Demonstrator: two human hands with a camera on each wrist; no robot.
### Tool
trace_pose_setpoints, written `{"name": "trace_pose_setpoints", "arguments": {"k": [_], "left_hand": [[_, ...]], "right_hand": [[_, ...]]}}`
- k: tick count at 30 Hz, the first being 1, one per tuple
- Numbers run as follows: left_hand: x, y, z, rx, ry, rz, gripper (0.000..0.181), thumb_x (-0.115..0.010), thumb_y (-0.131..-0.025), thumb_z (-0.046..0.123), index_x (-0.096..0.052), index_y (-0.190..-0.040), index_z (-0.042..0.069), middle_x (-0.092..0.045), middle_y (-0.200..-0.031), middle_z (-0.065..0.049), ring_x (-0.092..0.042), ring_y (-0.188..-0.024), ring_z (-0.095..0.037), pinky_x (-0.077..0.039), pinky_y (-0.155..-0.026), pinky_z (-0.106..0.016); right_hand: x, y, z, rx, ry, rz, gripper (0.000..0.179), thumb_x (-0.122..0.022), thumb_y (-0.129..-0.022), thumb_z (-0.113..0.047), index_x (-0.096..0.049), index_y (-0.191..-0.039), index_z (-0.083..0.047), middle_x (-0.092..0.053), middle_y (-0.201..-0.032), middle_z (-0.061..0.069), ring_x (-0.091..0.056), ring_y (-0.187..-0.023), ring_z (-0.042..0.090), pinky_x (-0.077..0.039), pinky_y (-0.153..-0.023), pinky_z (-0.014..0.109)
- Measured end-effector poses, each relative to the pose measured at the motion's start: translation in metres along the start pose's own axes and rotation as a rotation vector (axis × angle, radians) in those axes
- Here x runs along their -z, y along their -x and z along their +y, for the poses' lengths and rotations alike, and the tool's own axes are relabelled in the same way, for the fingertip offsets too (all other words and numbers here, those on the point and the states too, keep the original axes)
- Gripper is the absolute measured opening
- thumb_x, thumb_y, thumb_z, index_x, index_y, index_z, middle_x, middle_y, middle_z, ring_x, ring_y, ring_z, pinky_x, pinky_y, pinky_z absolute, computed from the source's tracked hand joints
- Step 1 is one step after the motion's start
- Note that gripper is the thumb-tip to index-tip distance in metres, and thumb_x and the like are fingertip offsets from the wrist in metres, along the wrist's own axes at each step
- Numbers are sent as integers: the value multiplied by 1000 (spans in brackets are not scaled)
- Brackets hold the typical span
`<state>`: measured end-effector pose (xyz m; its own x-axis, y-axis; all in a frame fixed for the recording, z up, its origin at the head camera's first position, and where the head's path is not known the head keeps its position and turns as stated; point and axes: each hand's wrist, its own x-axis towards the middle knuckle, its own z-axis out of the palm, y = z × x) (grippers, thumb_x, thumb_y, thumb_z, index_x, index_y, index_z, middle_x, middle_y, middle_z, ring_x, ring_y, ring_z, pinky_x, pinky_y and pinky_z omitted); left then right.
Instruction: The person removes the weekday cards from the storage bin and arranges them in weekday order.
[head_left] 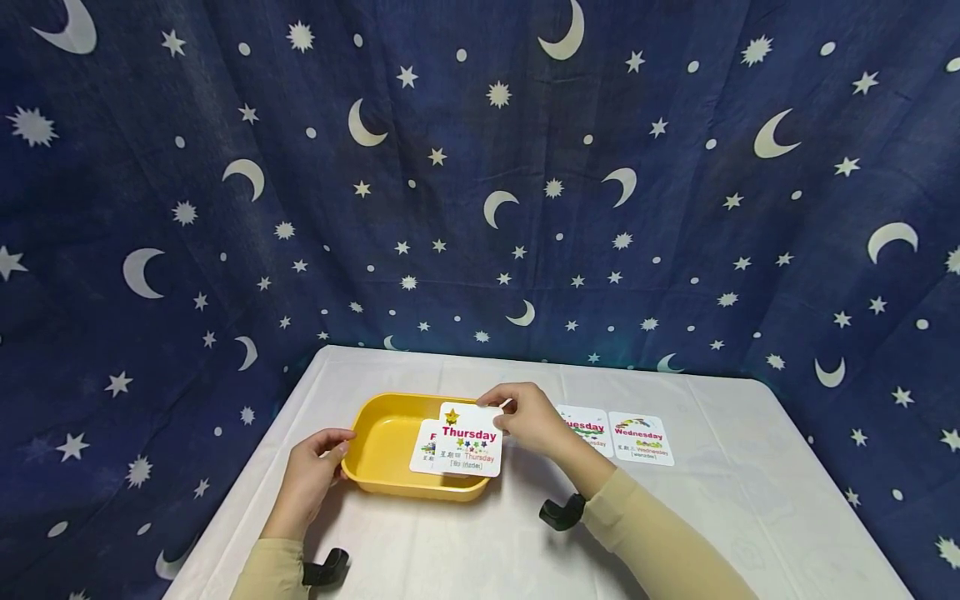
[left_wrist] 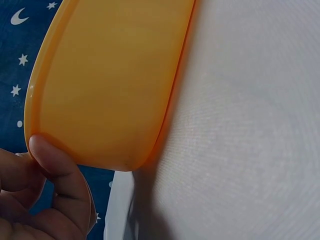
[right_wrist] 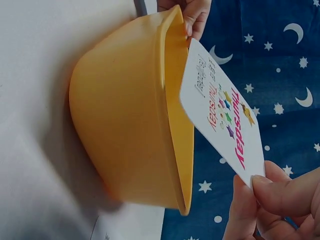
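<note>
My left hand grips the left end of a yellow plastic basin, its thumb on the rim in the left wrist view. My right hand pinches the upper right edge of a white "Thursday" card with a star on top. In the right wrist view the card tilts over the basin's open side, thumb and finger on its edge. Part of another white card, with an "F" showing, appears behind it against the basin's inside; the rest is hidden.
A "Tuesday" card, partly covered by the right hand, and a "Wednesday" card lie side by side on the white-covered table. A dark blue curtain with moons and stars hangs behind. Each wrist carries a black camera mount.
</note>
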<state>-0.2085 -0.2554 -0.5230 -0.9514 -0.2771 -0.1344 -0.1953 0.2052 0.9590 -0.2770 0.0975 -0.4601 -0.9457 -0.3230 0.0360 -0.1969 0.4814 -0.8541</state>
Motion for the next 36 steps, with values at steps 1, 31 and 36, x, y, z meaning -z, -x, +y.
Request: {"name": "trace_pose_setpoints", "arguments": {"k": [1,31,36], "left_hand": [[0,0,0,-1,0,-1,24,-56,-109,2,-68,-128,-6,-64,-119,-24,-58,-66,-14,-54,-61,-26],[-1,-1,0,-14,0,2,23,-58,-108,2,-68,-127,-7,-65,-116,-23,-58,-66,-13,-54,-60,-26],[-1,0,0,-13,-5,4,24,-58,-108,1,-68,-127,-7,-65,-115,-22,-58,-66,-14,-53,-60,-27]], "right_hand": [[2,1,1,-3,1,4,41,-68,-88,12,-83,-112,-18,-75,-113,6,-61,-79,18,-59,-64,25],[45,44,60,-95,-176,-45,40,-67,-83,15,-78,-119,2,-70,-116,22,-57,-70,12,-59,-65,27],[49,48,70,-117,-177,-57,41,-66,-83,15,-76,-122,6,-68,-117,27,-56,-69,11,-56,-63,25]]}}
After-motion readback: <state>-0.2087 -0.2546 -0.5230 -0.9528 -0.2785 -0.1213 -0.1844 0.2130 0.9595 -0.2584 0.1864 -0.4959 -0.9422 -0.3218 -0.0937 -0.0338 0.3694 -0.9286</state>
